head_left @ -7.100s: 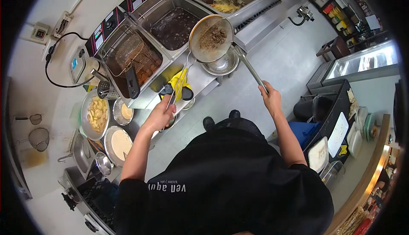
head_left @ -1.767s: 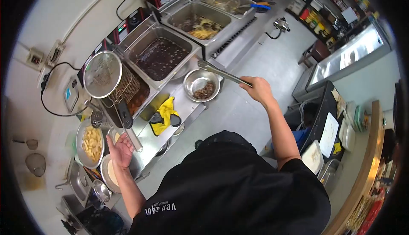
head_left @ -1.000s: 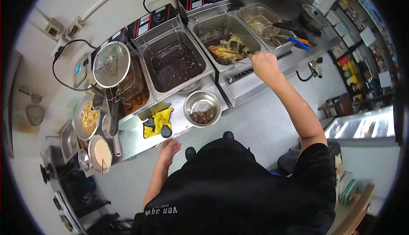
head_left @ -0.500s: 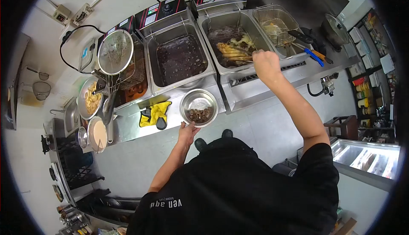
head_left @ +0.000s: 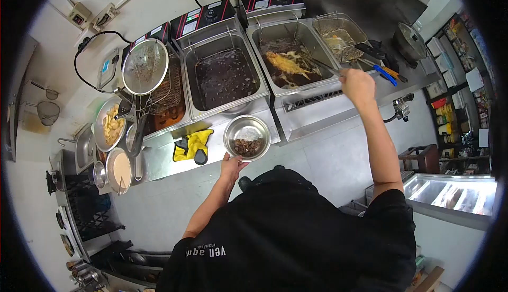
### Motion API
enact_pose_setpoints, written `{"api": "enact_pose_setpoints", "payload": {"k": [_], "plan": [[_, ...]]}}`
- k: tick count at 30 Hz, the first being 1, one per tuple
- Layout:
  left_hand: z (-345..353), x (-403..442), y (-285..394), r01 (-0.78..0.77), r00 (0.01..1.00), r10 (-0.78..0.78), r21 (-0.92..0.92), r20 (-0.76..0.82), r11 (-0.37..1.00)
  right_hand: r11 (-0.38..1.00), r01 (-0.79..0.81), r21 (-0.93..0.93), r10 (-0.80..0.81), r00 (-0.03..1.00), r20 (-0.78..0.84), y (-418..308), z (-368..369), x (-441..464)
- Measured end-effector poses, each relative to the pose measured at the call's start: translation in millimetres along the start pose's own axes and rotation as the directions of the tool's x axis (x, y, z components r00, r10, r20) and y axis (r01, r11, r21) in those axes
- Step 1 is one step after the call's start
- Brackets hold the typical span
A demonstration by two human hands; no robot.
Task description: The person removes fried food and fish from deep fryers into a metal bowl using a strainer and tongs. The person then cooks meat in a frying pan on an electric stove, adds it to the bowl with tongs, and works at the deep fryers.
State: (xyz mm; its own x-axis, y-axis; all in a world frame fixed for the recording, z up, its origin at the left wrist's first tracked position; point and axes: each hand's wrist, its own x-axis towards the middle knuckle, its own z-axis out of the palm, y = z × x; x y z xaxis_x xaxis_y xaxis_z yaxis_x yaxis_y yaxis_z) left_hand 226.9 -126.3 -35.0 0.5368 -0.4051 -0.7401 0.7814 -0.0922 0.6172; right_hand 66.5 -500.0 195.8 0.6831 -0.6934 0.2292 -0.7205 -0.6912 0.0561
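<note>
My left hand [head_left: 233,167] grips the near rim of a round metal bowl [head_left: 247,122], with small brown chunks [head_left: 248,147] at its bottom. My right hand [head_left: 359,86] is closed around the end of long metal tongs [head_left: 324,65], which reach over the right fryer vat [head_left: 321,87]. In that vat's dark, foaming oil lies a golden, fish-shaped fried piece [head_left: 287,64], left of the tongs' tips. Whether the tips touch it I cannot tell.
A second vat [head_left: 222,75] of dark oil stands to the left. A wire basket [head_left: 338,35] and blue-handled tool [head_left: 385,75] lie right. A strainer [head_left: 144,67], bowl of pale pieces [head_left: 100,128], batter bowl [head_left: 119,167] and yellow cloth [head_left: 193,145] are on the left counter.
My right hand has moved right and slightly toward me, drawing the tongs off the fried piece, which now shows more fully in the oil. My left hand keeps the bowl nearly in place.
</note>
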Motion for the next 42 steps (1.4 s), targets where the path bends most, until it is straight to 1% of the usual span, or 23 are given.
{"api": "enact_pose_setpoints", "payload": {"k": [1, 3, 4, 6, 7, 9, 12, 13, 15, 19, 20, 22, 25, 27, 29, 31, 32, 34, 38, 40, 42], "plan": [[-0.9, -0.3, 1.1, 0.000, 1.000, 0.000, 0.001, 0.004, 1.000, 1.000, -0.002, -0.002, 0.002, 1.000, -0.002, 7.7, -5.0, 0.7], [-3.6, -2.0, 2.0, 0.000, 1.000, 0.000, 0.000, -0.023, 1.000, 0.993, -0.099, 0.070, 0.096, 0.994, 0.048, 23.7, -16.8, 1.3], [-5.9, -0.9, 2.1, 0.000, 1.000, 0.000, 0.000, -0.021, 1.000, 0.993, -0.101, 0.069, 0.097, 0.994, 0.047, 40.8, -11.8, 2.2], [-11.0, 0.4, 1.6, 0.000, 1.000, 0.000, -0.013, -0.005, 1.000, 0.970, -0.197, 0.143, 0.186, 0.979, 0.085, 72.5, 1.8, 3.9], [-11.5, -2.0, 2.9, 0.000, 1.000, 0.000, -0.014, -0.003, 1.000, 0.970, -0.198, 0.141, 0.187, 0.979, 0.084, 65.1, -17.1, -6.1], [-10.1, -5.0, 6.6, 0.022, 1.000, -0.022, -0.013, 0.002, 1.000, 0.930, -0.367, 0.015, 0.359, 0.916, 0.179, 52.4, -57.7, -37.8], [-10.9, -7.7, 4.9, 0.003, 1.000, -0.003, -0.006, 0.016, 1.000, 0.915, -0.404, 0.003, 0.397, 0.901, 0.173, 36.6, -52.1, -64.6], [-13.6, -9.6, 3.2, 0.012, 1.000, -0.012, 0.004, 0.017, 1.000, 0.910, -0.414, -0.001, 0.407, 0.895, 0.181, 34.8, -44.3, -67.1], [-13.0, -7.1, 6.1, 0.020, 1.000, -0.020, 0.006, 0.014, 1.000, 0.897, -0.441, 0.001, 0.436, 0.888, 0.146, 33.6, -32.0, -55.3], [-14.8, -6.2, 6.0, 0.030, 0.999, -0.031, 0.017, 0.027, 0.999, 0.936, -0.352, -0.018, 0.351, 0.929, 0.115, 41.5, -40.0, -45.8], [-14.5, -6.1, 5.6, 0.026, 0.999, -0.026, 0.017, 0.028, 1.000, 0.934, -0.357, -0.019, 0.357, 0.927, 0.116, 46.1, -39.4, -44.6], [-15.5, -6.3, 6.0, 0.021, 0.999, -0.021, 0.014, 0.026, 1.000, 0.957, -0.290, -0.011, 0.289, 0.950, 0.115, 56.0, -37.8, -43.0], [-18.3, -2.4, 4.7, 0.039, 0.998, -0.039, 0.007, 0.047, 0.999, 0.965, -0.260, 0.022, 0.258, 0.963, 0.075, 56.5, -29.8, -45.5], [-17.2, -0.7, 4.6, 0.059, 0.998, -0.058, -0.022, 0.030, 0.998, 0.971, -0.239, 0.020, 0.236, 0.968, 0.079, 49.9, -23.2, -48.2], [-16.1, -1.8, 5.9, 0.060, 0.998, -0.060, 0.004, 0.032, 0.998, 0.975, -0.220, 0.016, 0.218, 0.972, 0.089, 43.0, -15.8, -52.4], [-18.2, 0.6, 4.4, 0.058, 0.998, -0.059, 0.028, 0.034, 0.998, 0.977, -0.205, 0.061, 0.205, 0.979, 0.014, 38.3, -10.0, -53.1], [-19.0, 2.5, 4.9, 0.057, 0.997, -0.057, 0.012, 0.045, 0.998, 0.977, -0.204, 0.061, 0.204, 0.979, 0.013, 38.8, -8.1, -51.8], [-20.7, 4.7, 4.8, 0.057, 0.997, -0.057, -0.002, 0.057, 0.998, 0.978, -0.140, 0.155, 0.157, 0.982, -0.104, 42.9, -5.6, -46.7], [-18.1, 2.0, 7.2, 0.043, 0.997, -0.043, -0.009, 0.063, 0.999, 0.977, -0.130, 0.170, 0.151, 0.982, -0.117, 52.0, -20.8, -29.4], [-19.1, 3.4, 5.6, 0.038, 0.998, -0.037, -0.011, 0.057, 0.999, 0.971, -0.142, 0.193, 0.160, 0.984, -0.081, 50.7, -32.5, -22.6], [-20.9, 4.5, 6.2, 0.034, 0.996, -0.032, -0.023, 0.083, 0.999, 0.971, -0.163, 0.177, 0.177, 0.982, -0.068, 49.9, -40.2, -16.8]]}}
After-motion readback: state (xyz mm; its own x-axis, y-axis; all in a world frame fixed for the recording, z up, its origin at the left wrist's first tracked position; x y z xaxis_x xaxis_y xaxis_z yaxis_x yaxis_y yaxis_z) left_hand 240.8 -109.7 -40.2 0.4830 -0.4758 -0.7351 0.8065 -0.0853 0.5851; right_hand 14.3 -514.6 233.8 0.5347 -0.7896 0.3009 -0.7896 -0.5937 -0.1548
